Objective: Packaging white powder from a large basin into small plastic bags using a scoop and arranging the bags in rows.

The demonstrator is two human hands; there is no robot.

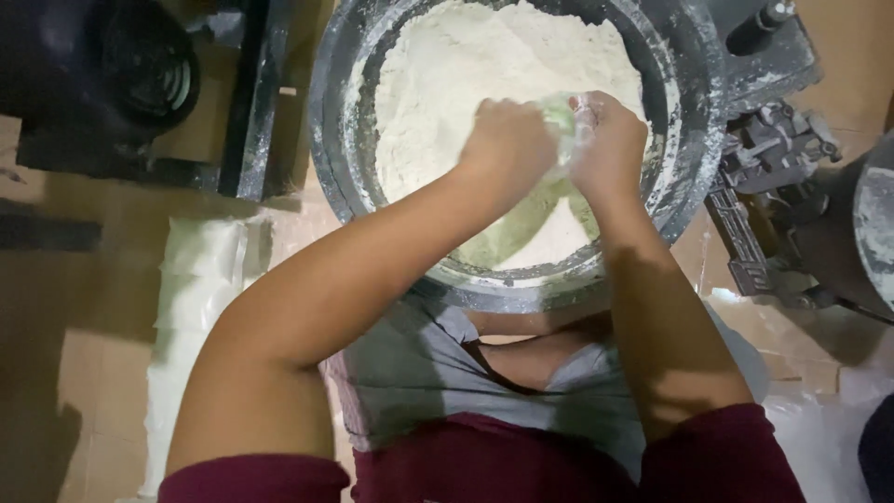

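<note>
The head camera, the only view, looked straight down on one large round metal bowl (694, 112), dark grey and dusted white along its rim and inner wall. It held a single heap of pale flour (466, 84) that filled most of it, with a greenish-white patch nearer the person.

Two hands worked above the flour, close together near the middle of the bowl. The left hand (507, 140) was curled into a fist, knuckles up. The right hand (610, 144), coated in flour, was likewise closed. Between them both pinched one small, thin, translucent plastic bag (563, 126), pale green-white and crumpled; each hand gripped it tightly, the bag just above the flour heap. How much was in the bag could not be told.

Both forearms reached in from the bottom edge, from two dark red sleeves.

Around the bowl: one black round machine part (140, 74) stood at the upper left on a dark frame, well apart from the hands. One grey metal bracket assembly (773, 158) sat just beside the bowl's right rim. One white sack (200, 279) lay on the tan floor (84, 373) left of the person.
</note>
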